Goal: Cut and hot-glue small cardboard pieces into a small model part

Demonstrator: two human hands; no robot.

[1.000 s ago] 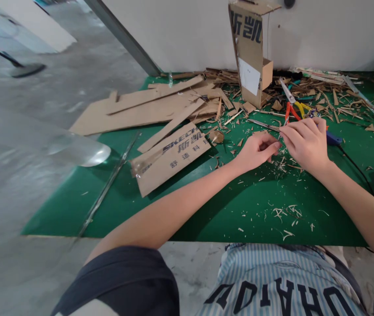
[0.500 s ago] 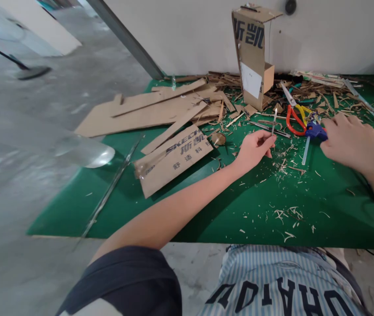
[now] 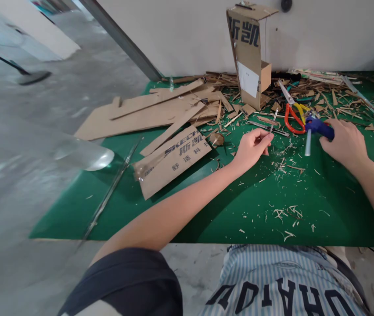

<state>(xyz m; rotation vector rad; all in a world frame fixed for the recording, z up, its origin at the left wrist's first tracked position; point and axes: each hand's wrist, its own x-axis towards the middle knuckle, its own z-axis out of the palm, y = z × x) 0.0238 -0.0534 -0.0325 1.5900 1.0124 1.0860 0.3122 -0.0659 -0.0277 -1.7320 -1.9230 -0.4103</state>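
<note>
My left hand (image 3: 252, 148) pinches a thin stick (image 3: 273, 120) that stands nearly upright over the green mat (image 3: 206, 206). My right hand (image 3: 347, 144) is closed round the blue glue gun (image 3: 317, 126), whose pale glue stick (image 3: 307, 143) points down and toward me. Orange and yellow-handled scissors (image 3: 293, 115) lie just beyond the gun. Fine cardboard shavings litter the mat between both hands.
A tall cardboard tower (image 3: 248, 52) stands at the back against the white wall. Flat cardboard sheets (image 3: 147, 114) and a printed piece (image 3: 174, 159) lie left. Strips and scraps (image 3: 325, 94) crowd the back right. A clear ruler (image 3: 109, 193) lies near the mat's left edge.
My right hand left the stick, swung right to the glue gun and closed on it, drawing it slightly nearer. My left hand kept the stick and barely moved.
</note>
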